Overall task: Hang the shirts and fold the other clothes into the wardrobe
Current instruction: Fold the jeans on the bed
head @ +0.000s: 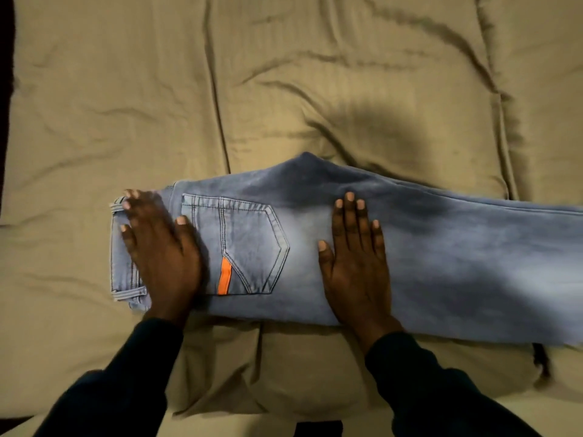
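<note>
Single head-worn view, looking steeply down from close above, jeans [394,247] across the bedsheet [284,74]; both forearms entering from bottom edge

surface: olive-tan bedsheet [126,105], wrinkled | creases: long fold running 12 to 6 o'clock left of centre | shadow [375,127]: dark patch at 1 o'clock

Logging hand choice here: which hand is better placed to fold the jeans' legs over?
Probably the right hand: it lies flat nearer the jeans' legs, while the left hand pins the waistband.
</note>
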Demonstrator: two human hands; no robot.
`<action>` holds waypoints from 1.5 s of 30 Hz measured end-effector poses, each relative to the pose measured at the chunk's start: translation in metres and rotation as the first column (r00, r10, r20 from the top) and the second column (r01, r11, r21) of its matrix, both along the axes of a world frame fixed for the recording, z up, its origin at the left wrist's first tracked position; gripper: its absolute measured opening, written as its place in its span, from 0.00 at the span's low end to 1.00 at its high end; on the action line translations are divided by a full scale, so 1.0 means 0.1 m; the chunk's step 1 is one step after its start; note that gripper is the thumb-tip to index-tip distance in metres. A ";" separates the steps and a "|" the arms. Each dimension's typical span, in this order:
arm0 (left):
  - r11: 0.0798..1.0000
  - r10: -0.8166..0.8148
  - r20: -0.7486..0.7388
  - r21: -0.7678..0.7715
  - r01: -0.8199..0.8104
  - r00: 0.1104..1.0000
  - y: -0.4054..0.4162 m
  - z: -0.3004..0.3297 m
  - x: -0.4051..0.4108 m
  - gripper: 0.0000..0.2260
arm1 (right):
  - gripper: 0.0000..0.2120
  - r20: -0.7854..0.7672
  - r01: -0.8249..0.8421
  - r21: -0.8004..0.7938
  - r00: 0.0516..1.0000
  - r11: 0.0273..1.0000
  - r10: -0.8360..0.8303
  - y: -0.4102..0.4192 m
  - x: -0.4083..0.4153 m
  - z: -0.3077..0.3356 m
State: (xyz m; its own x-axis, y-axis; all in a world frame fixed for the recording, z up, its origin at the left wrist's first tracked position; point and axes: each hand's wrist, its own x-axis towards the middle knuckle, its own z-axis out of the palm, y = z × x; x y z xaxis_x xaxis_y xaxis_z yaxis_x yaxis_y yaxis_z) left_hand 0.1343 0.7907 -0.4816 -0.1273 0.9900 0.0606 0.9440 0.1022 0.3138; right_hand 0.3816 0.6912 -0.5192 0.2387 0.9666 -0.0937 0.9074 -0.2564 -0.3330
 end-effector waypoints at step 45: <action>0.728 0.549 0.835 -0.455 0.512 -0.038 -1.77 0.12 5.28 0.23 | 0.06 -0.730 0.772 -0.429 0.009 0.469 -0.683 -1.90 4.53 0.98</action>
